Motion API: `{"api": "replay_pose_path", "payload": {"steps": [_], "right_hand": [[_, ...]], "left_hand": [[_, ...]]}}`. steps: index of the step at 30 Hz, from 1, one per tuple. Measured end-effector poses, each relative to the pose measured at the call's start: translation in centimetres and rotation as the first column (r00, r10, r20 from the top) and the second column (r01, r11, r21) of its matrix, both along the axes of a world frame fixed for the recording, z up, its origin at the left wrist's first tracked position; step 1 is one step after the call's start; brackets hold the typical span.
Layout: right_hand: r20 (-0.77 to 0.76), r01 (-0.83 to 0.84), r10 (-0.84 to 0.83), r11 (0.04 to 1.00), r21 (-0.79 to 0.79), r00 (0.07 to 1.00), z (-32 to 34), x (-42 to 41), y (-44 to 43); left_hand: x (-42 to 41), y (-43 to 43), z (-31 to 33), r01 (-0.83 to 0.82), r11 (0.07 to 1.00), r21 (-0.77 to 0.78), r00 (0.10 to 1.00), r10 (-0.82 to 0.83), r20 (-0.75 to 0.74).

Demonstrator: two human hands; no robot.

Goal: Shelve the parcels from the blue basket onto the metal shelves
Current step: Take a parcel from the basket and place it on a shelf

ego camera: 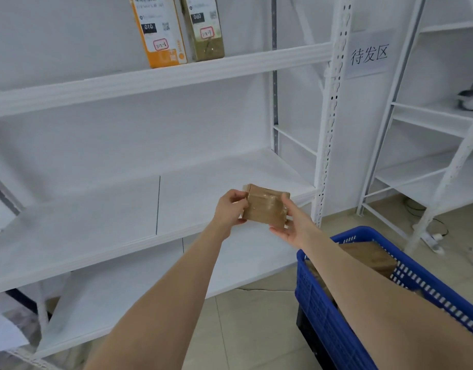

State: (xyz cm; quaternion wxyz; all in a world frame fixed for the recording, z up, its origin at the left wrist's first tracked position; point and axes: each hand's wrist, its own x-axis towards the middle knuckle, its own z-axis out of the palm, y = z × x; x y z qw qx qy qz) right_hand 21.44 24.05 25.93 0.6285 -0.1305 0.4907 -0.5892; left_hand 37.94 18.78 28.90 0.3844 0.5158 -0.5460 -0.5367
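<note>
**Inspector:** While the small brown tape-wrapped cardboard parcel [266, 209] is over the near right part of the white metal shelf board [96, 222], who has hold of it?

**Assistant:** Both hands. The left hand [230, 209] pinches its left end with the thumb on top. The right hand [291, 225] curls round its right side and underside. The parcel appears clear of the board, not yet set down.

**Inspector:** Hazards?

**Assistant:** The glossy tape looks slick. If one hand lets go before the parcel rests flat, I judge it could tip off the near edge to the floor. Placed too near that edge, it would overhang. The blue plastic basket [323, 303] sits near right under the right forearm and holds another brown parcel [371, 256]. A careless reach back could knock its rim.
</note>
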Motion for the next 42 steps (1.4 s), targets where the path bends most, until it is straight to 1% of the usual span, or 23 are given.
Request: {"api": "replay_pose_path", "payload": {"steps": [3,6,8,11,14,17,21,23,26,28,33,38,42], "right_hand": [[0.015,0.04,-0.039,0.998,-0.054,0.999,-0.9,1.1,-0.5],[-0.093,0.024,-0.036,0.992,-0.122,0.995,-1.5,2.5,-0.8],[-0.144,0.002,-0.022,0.991,-0.137,0.989,-1.3,3.5,-1.1],[-0.106,-0.007,-0.004,0.995,-0.1,0.994,-0.5,4.7,-1.4],[-0.065,-0.034,0.03,0.998,-0.056,0.997,0.2,5.9,-1.8],[-0.044,-0.034,0.032,0.998,-0.049,0.999,0.4,7.1,-1.9],[0.039,-0.03,0.035,0.994,-0.101,0.999,-0.1,8.7,-1.7],[0.003,-0.053,0.054,0.992,-0.116,0.999,-0.2,9.4,-1.5],[-0.177,-0.117,0.1,0.989,-0.089,0.979,0.2,10.1,-1.3],[-0.249,-0.151,0.127,0.985,-0.081,0.96,0.5,10.3,-1.4],[-0.235,-0.172,0.137,0.976,-0.136,0.962,2.1,11.9,-1.9],[-0.225,-0.214,0.166,0.955,-0.207,0.96,3.7,14.9,-2.5],[-0.218,-0.271,0.218,0.929,-0.254,0.951,5.1,18.1,-2.8]], "left_hand": [[0.9,-0.6,0.2,-0.011,0.998,0.054,0.997,0.015,-0.074],[2.0,-1.2,0.1,-0.083,0.986,0.145,0.986,0.102,-0.129],[2.8,-1.5,0.0,-0.111,0.977,0.183,0.978,0.14,-0.158],[3.8,-1.6,-0.1,-0.112,0.984,0.14,0.981,0.132,-0.141],[5.4,-1.5,-0.2,-0.063,0.993,0.099,0.987,0.077,-0.14],[6.9,-2.1,-0.3,0.004,0.998,0.07,0.997,0.002,-0.076],[8.7,-3.8,1.5,-0.031,1.0,0.002,0.998,0.031,0.058],[9.3,-4.4,2.7,-0.029,0.999,-0.014,0.996,0.03,0.083],[10.0,-4.7,3.7,-0.057,0.998,-0.027,0.993,0.059,0.099],[10.4,-4.6,4.2,-0.072,0.997,-0.04,0.991,0.076,0.113],[12.0,-3.7,6.2,-0.113,0.987,-0.116,0.979,0.13,0.156],[14.4,-2.2,9.1,-0.148,0.958,-0.246,0.939,0.214,0.269],[17.6,-0.9,11.2,-0.198,0.929,-0.313,0.906,0.295,0.303]]}}
